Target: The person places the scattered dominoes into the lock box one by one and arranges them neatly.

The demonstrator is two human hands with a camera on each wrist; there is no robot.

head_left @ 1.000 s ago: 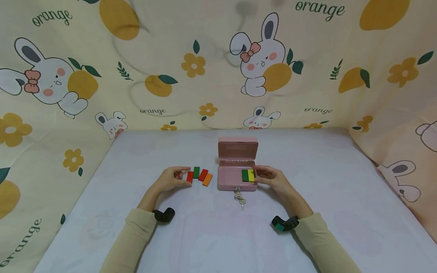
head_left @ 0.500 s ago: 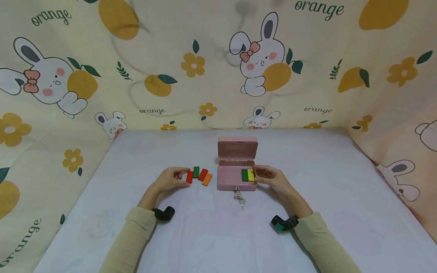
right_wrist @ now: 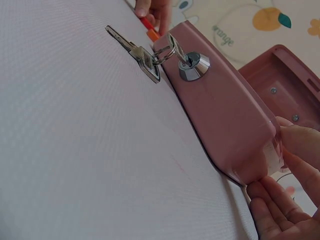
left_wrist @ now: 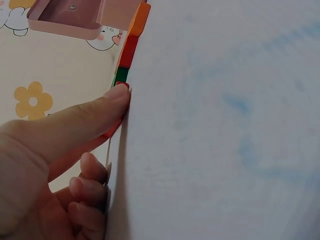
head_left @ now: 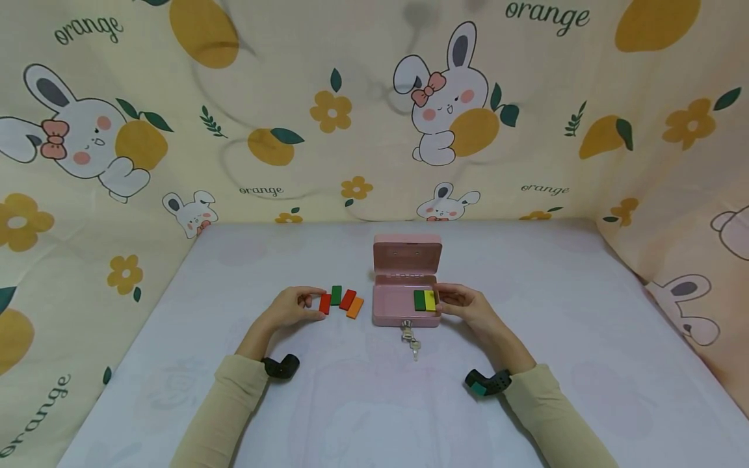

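Observation:
My left hand (head_left: 292, 305) pinches the end red block (head_left: 324, 303) by its two ends, between thumb and index finger. Beside it on the table lie a green block (head_left: 336, 295), a second red block (head_left: 348, 299) and an orange block (head_left: 354, 307). A pink cash box (head_left: 393, 318) stands with its lid up. On its floor, by the right wall, a green block (head_left: 419, 300) and a yellow block (head_left: 430, 300) lie side by side. My right hand (head_left: 468, 307) holds the box's right end, thumb at the rim (right_wrist: 276, 125), other fingers curled low outside.
Two keys on a ring hang from the lock (right_wrist: 194, 66) at the box's front, one in the lock and one loose key (right_wrist: 142, 60) resting toward the table. The pale table (head_left: 363, 409) meets a printed cloth backdrop (head_left: 363, 143) behind and at both sides.

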